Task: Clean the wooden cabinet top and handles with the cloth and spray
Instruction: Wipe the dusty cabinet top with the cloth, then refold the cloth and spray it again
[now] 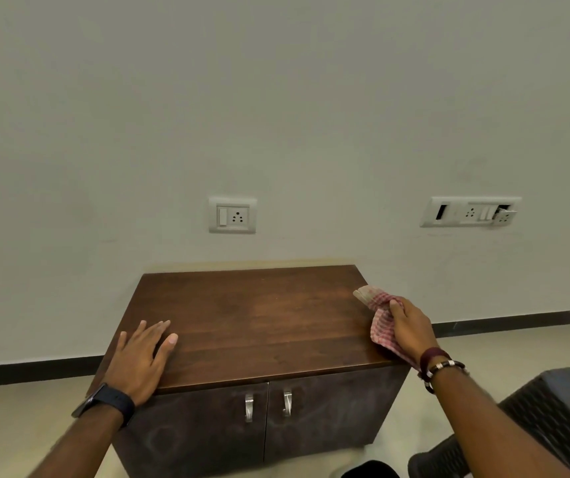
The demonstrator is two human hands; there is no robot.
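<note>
We find our left hand (pixel 140 357) flat on the cabinet top (pixel 259 319); our right hand (pixel 409 327) grips the cloth (pixel 380 317) at its right edge.

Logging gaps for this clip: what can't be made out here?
- Spray: nowhere in the head view.
- Cloth: its lower end is hidden behind the right hand and wrist.
- Cabinet: base cut off by the bottom edge; left side hidden by the left hand and forearm.
- Handles: too small to judge dirt.

Smooth, satin wooden cabinet top (pixel 259 315); checked woven cloth (pixel 381 322); shiny metal handles (pixel 249 407).
</note>
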